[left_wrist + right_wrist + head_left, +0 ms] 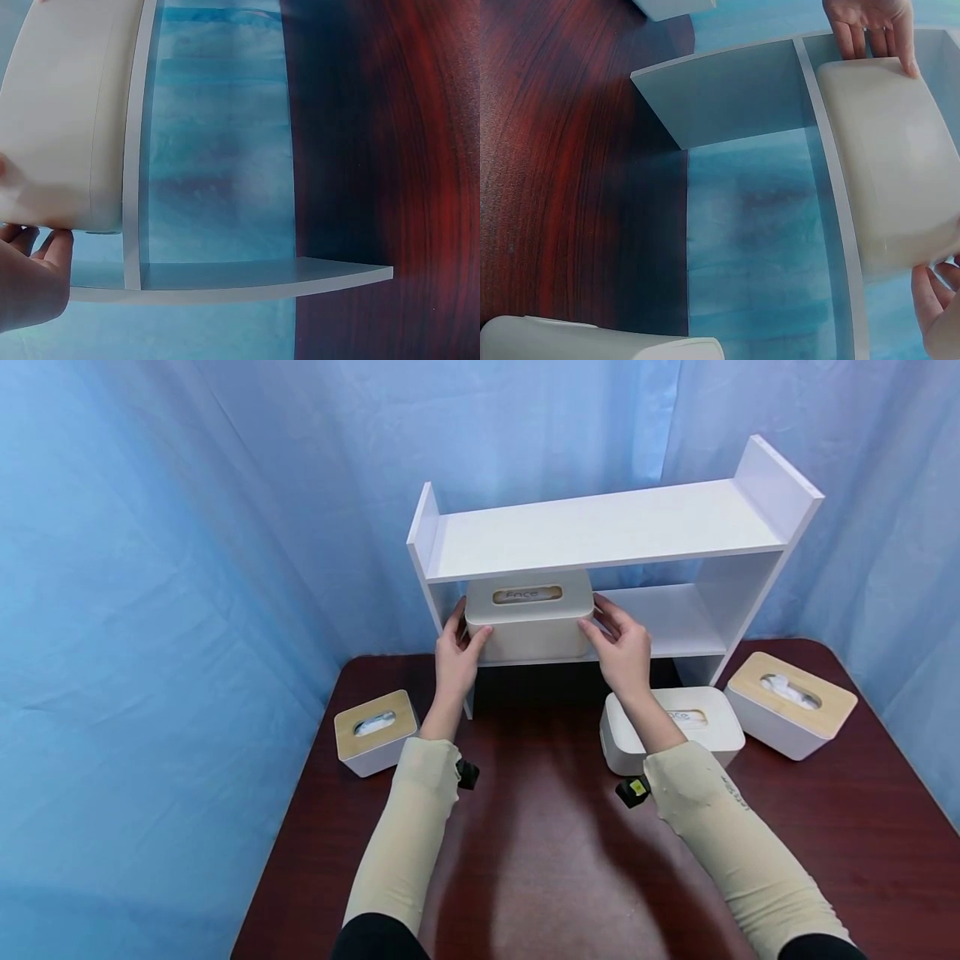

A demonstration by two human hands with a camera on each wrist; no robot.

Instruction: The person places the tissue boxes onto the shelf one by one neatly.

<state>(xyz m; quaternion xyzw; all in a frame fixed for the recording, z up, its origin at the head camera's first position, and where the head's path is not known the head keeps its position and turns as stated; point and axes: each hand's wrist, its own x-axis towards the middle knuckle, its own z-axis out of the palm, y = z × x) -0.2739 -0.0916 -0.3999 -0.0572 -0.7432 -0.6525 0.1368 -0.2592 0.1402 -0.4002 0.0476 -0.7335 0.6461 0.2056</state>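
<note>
Between both hands is a cream tissue box (534,631) with an oval slot in its lid, at the left part of the white shelf unit's (675,618) middle board. My left hand (456,662) grips its left end, thumb on the front face and fingers round the side. At the opposite end my right hand (626,652) holds it the same way. In the right wrist view the box (900,165) stands at the shelf board's edge, a hand at each end. The left wrist view shows its lower side (56,112) by the board; its back is hidden.
A second cream tissue box (622,743) lies under my right forearm. Wooden-lidded tissue boxes stand at the right (787,714) and left (375,747) of the dark red table (555,877). The shelf's upper board (600,527) overhangs the held box. Blue curtains (187,610) hang behind.
</note>
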